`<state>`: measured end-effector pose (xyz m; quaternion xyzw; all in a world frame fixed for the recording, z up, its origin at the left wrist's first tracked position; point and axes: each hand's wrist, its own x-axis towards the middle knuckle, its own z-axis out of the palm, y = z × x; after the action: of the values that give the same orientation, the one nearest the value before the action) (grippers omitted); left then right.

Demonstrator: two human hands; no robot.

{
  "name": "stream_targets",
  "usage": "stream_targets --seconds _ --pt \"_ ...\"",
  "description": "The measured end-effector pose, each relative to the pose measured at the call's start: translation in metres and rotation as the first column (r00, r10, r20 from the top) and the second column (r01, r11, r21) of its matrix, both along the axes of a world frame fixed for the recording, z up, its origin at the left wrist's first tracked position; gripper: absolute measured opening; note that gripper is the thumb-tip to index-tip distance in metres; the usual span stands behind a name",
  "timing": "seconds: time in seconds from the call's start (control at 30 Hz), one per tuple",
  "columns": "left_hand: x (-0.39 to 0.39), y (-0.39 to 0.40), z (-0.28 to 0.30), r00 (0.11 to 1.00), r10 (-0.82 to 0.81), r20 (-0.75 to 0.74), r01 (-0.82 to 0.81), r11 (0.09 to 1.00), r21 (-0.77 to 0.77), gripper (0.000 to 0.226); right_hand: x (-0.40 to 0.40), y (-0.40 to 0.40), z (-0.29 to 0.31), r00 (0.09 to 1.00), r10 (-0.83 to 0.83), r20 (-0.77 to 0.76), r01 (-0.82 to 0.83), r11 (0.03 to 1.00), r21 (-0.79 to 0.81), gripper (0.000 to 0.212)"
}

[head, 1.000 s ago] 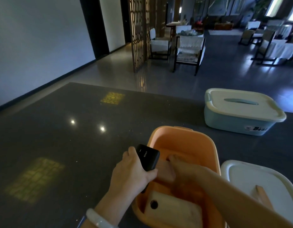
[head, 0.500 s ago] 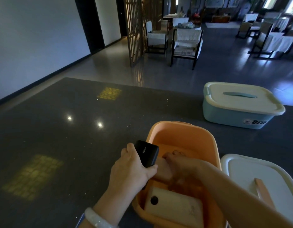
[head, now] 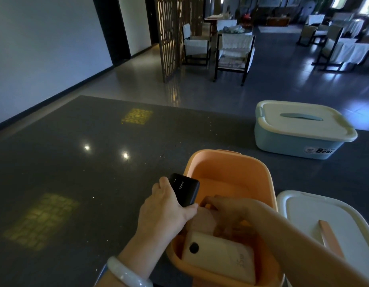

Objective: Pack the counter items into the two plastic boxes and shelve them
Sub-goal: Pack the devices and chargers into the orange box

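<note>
Head view: left hand (head: 162,210) grips a black rectangular Anker power bank (head: 184,189) at the left rim of the open orange plastic box (head: 231,162) on the dark speckled counter (head: 75,172). Right hand (head: 227,208) reaches inside, fingers curled round a pinkish item (head: 204,221), w/ a cream rectangular device (head: 218,255) lying nearby; blue lidded plastic box (head: 299,129) sits well apart.

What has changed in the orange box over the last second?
Very little. The right hand has curled its fingers more over the pale item inside the orange box. The left hand still holds the black Anker power bank at the rim; the blue box stays lidded.
</note>
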<state>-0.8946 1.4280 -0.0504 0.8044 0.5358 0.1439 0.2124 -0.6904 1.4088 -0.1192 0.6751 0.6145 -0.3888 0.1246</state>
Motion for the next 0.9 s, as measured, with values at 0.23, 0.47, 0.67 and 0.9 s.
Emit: stream_targets --seconds 0.23,0.47,0.67,0.9 --pt "0.000 0.000 -0.001 1.000 0.009 -0.007 -0.009 1.000 0.001 0.072 -0.001 0.001 0.003 1.000 0.019 -0.010 -0.019 1.000 0.001 0.091" --pt "0.000 0.000 0.002 1.000 0.018 -0.021 -0.018 1.000 -0.023 0.071 -0.004 -0.002 0.015 0.993 -0.061 -0.105 0.078 0.983 0.164 0.060" --pt "0.008 -0.003 0.005 0.998 -0.001 -0.061 0.001 1.000 0.006 0.083 -0.003 -0.014 0.055 0.538 -0.345 -0.769 0.567 0.823 0.028 0.027" --pt "0.038 0.005 0.013 0.988 0.028 0.152 -0.019 0.998 -0.063 0.079 -0.009 -0.010 0.068 0.072 -0.396 -0.915 0.690 0.682 -0.241 0.026"
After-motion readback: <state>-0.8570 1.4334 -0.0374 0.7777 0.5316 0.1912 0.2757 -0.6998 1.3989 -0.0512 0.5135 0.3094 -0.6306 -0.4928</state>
